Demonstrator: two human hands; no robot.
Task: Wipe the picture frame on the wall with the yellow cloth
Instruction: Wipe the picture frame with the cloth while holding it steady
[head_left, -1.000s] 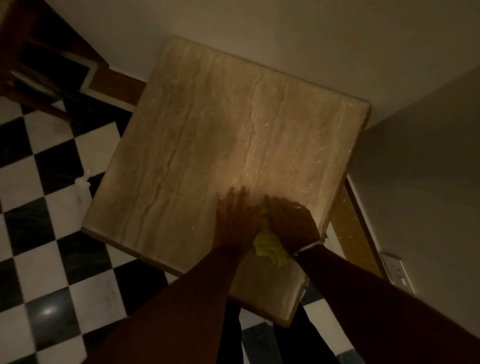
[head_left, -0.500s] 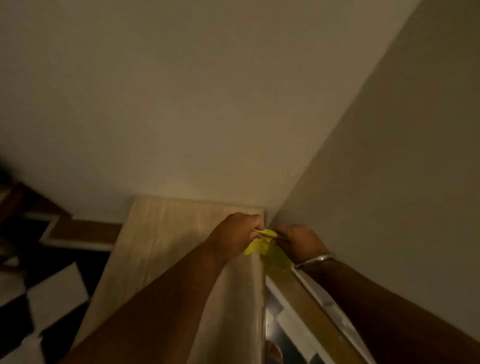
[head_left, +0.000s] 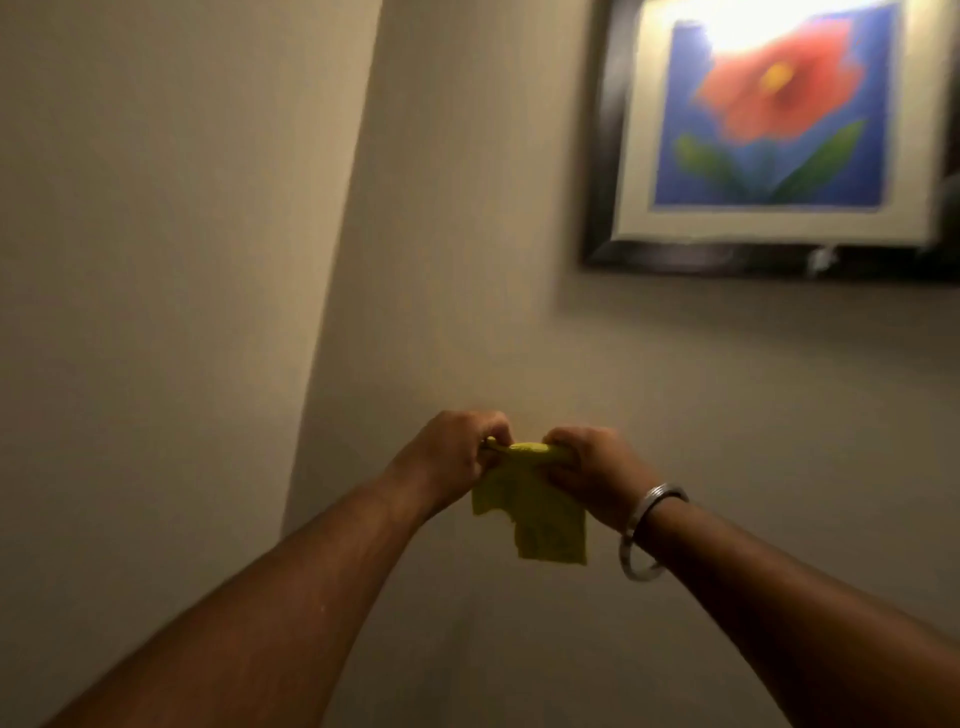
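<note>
A dark picture frame (head_left: 602, 171) hangs on the wall at the upper right, holding a painting of a red flower on blue with a pale mount. Its right and top edges run out of view. Well below and left of it, my left hand (head_left: 457, 457) and my right hand (head_left: 592, 473) both grip the top edge of the yellow cloth (head_left: 535, 514). The cloth is stretched between them and hangs down in front of the wall. A metal bangle sits on my right wrist.
A wall corner (head_left: 337, 291) runs down the left of centre, where the lighter left wall meets the wall bearing the frame. Bright glare sits on the top of the painting.
The view has swung up from the stone table and checkered floor to the wall and frame. Both hands lifted the yellow cloth off the table and now hold it spread in the air.
</note>
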